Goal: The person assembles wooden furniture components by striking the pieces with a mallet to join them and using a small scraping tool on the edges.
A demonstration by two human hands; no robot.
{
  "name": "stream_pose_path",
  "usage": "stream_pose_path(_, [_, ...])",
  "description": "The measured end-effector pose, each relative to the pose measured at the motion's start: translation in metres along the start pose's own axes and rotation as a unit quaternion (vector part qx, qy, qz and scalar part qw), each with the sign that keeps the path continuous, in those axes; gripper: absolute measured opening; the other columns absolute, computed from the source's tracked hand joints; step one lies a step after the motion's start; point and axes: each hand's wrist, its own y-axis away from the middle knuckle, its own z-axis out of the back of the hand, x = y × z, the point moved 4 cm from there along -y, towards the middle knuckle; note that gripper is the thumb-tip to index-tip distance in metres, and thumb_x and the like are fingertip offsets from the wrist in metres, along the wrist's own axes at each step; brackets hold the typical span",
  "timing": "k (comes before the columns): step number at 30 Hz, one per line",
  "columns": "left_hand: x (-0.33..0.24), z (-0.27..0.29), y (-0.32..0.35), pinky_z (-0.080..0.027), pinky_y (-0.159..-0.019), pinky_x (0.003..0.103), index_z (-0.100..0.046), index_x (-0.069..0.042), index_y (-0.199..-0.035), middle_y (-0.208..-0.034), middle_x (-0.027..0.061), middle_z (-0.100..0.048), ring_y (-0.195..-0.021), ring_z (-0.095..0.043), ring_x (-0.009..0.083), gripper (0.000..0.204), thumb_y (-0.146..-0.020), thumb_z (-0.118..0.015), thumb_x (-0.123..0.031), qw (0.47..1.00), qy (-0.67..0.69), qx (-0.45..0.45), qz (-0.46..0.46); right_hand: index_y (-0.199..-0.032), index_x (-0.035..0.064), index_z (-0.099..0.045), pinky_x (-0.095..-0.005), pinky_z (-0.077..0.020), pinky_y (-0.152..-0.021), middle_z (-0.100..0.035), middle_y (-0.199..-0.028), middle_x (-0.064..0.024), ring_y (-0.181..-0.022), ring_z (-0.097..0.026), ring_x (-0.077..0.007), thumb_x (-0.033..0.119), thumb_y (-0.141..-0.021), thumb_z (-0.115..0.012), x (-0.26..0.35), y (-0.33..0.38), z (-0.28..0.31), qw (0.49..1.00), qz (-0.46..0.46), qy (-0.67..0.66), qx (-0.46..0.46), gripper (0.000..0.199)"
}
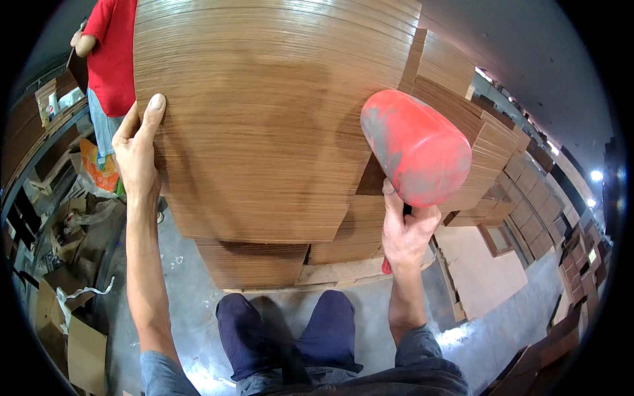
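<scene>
Mallet (417, 148), one: bulky red head scuffed grey, raised before the right side of the panel stack (264, 132); contact between them could not be told. Judged firm, sturdy and top-heavy, best gripped by the handle, its red lower end (386, 265) showing beneath the fist. Right hand (408, 234): closed round the handle just below the head, thumb upward.

Panel stack: brown, wood-grained, many thin layers. Likely stiff and heavy as a whole, single sheets apt to slide and chip at the corners; best steadied flat-handed along a side edge. Left hand (137, 152): thumb spread from the fingers, laid along the left edge, not gripping as far as could be seen.

Beneath: lower panels (254, 263) on a pallet (330, 272). Right: a pale board (482, 264). Left: a co-worker in a red shirt (112, 59), an orange bag (99, 168), an open carton (86, 356).
</scene>
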Motion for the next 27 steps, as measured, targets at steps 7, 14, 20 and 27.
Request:
stream_pose_path(7, [-0.003, 0.01, -0.003, -0.049, -0.083, 0.025, -0.067, 0.004, -0.116, -0.103, 0.0076, -0.07, -0.091, -0.062, 0.0123, 0.041, -0.09, -0.072, -0.027, 1.0, -0.004, -0.005, -0.019, -0.101, -0.0051, -0.066, -0.035, -0.0486, -0.083, -0.068, -0.101, -0.0122, -0.091, -0.062, -0.021, 0.018, -0.089, -0.074, 0.013, 0.011, 0.001, 0.995, 0.039, 0.024, -0.085, 0.028])
stream_pose_path(14, [0.019, 0.003, 0.005, -0.048, -0.093, 0.026, -0.057, 0.008, -0.128, -0.119, 0.015, -0.066, -0.105, -0.061, 0.0136, 0.051, -0.09, -0.072, -0.024, 0.996, 0.055, -0.012, -0.067, -0.099, -0.0073, -0.063, -0.0295, -0.0481, -0.074, -0.066, -0.091, -0.0076, -0.081, -0.058, -0.0137, 0.009, -0.093, -0.065, -0.018, 0.022, 0.007, 0.997, -0.048, -0.056, -0.031, 0.018])
stream_pose_path(20, [0.022, 0.024, 0.008, -0.047, -0.094, 0.024, -0.058, 0.001, -0.131, -0.121, 0.0113, -0.067, -0.106, -0.059, 0.0102, 0.044, -0.093, -0.069, -0.02, 0.991, 0.099, -0.002, -0.093, -0.106, -0.0005, -0.057, -0.0244, -0.0399, -0.057, -0.06, -0.083, -0.0056, -0.067, -0.05, -0.0094, 0.02, -0.094, -0.063, -0.007, 0.074, -0.006, 0.977, -0.146, -0.157, 0.008, 0.024])
stream_pose_path(27, [0.033, 0.03, 0.025, -0.047, -0.095, 0.025, -0.06, 0.001, -0.129, -0.12, 0.011, -0.067, -0.108, -0.06, 0.0109, 0.041, -0.093, -0.068, -0.015, 0.989, 0.113, -0.005, -0.093, -0.111, 0.0007, -0.057, -0.0242, -0.042, -0.057, -0.061, -0.084, -0.0064, -0.067, -0.051, -0.0101, 0.023, -0.094, -0.064, 0.013, 0.087, -0.009, 0.965, -0.161, -0.206, 0.022, 0.029])
